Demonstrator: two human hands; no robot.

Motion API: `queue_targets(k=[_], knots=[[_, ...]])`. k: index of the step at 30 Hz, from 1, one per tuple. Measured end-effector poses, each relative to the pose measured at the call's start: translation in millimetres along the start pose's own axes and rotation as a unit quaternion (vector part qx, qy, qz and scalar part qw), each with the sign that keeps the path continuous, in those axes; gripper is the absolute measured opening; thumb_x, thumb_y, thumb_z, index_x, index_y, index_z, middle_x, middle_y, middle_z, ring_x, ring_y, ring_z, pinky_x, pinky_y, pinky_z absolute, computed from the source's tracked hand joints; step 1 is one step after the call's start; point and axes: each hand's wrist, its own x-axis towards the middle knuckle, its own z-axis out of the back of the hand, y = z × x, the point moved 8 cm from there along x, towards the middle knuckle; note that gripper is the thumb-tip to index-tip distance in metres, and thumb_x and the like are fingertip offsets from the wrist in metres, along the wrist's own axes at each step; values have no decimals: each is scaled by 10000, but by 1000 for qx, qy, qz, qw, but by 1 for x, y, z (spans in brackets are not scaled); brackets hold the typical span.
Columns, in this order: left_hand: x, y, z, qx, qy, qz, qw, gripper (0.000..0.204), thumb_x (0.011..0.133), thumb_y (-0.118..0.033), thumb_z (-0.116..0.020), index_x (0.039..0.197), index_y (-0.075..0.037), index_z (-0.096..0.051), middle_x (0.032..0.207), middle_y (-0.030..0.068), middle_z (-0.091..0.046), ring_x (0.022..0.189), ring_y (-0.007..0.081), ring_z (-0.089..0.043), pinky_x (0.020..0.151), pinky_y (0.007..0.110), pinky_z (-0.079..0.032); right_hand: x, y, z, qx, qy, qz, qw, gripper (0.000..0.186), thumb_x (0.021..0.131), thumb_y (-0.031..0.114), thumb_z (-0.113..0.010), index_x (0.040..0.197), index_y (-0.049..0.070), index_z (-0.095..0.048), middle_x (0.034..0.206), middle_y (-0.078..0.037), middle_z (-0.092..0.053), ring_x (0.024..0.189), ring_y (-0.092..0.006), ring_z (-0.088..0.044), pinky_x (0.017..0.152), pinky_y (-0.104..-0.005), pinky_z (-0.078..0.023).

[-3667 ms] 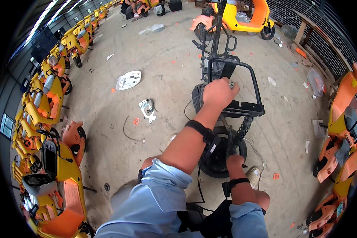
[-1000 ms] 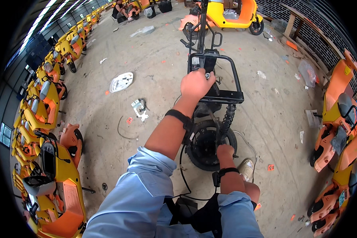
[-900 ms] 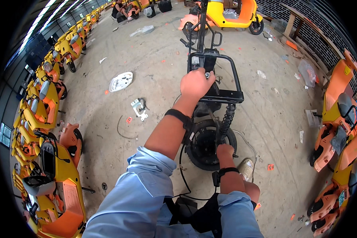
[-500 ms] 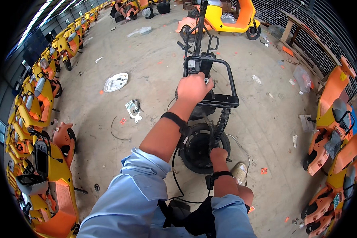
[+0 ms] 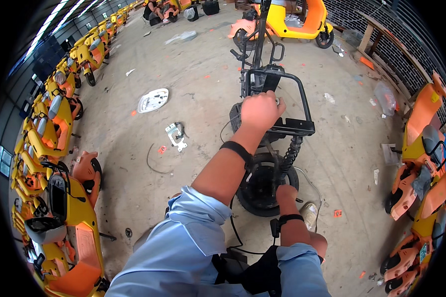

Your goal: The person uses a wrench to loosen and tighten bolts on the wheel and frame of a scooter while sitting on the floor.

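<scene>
A stripped black scooter frame (image 5: 302, 99) stands in front of me, its bare rear wheel (image 5: 255, 198) towards me. My left hand (image 5: 260, 111) is closed around the frame's left rear tube, with a small shiny piece beside the thumb. My right hand (image 5: 287, 194) is closed low beside the wheel, below the coil shock absorber (image 5: 292, 154); what its fingers hold is hidden. A short dark end sticks out to the right of that hand. My shoe (image 5: 309, 216) is right of the wheel, next to a thin cable (image 5: 318, 190).
Rows of yellow-orange scooters (image 5: 79, 198) line the left, with more scooters (image 5: 416, 178) at right. Another scooter (image 5: 297, 22) stands ahead. On the floor lie a white plastic cover (image 5: 153, 100), a metal bracket (image 5: 176, 136) and scraps. A person (image 5: 153, 11) sits far off.
The view has shifted, so the whole scene sits further right. Both hands keep their places on the frame and beside the wheel.
</scene>
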Motion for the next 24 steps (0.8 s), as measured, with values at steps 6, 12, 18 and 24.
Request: queue_targets(k=[6,12,18,24], knots=[[-2,13,4,15,-5,6,1000,351,860,-367,-621,692,-59,-637,625,143,-662,572,307,-671,596,413,-543,-2,15,-1,-26,22,17,999,268,920,214,-533,1014,138,-772,1089,-109,-723,1003,-307,-703,811,-420,-566],[1,12,-9,-9,48,19,999,375,875,-371,-564,715,-50,-675,663,169,-685,623,326,-693,611,443,-564,-3,4,-1,-40,33,0,999,257,906,205,-548,1021,153,-772,1095,-91,-728,1024,-287,-699,828,-418,-557],[0,8,-13,-11,-25,-10,1000,374,844,-375,-581,683,-53,-681,579,152,-656,526,318,-668,503,422,-551,-18,-29,22,-147,145,-70,976,221,858,189,-630,1024,169,-773,1081,-64,-739,971,-251,-720,775,-344,-565],[-1,11,-11,-46,-56,-32,997,373,841,-369,-587,663,-55,-678,566,146,-648,518,322,-664,499,414,-550,-60,-28,86,-183,146,-152,960,215,871,166,-625,1027,157,-772,1075,-55,-742,997,-242,-715,748,-336,-570]])
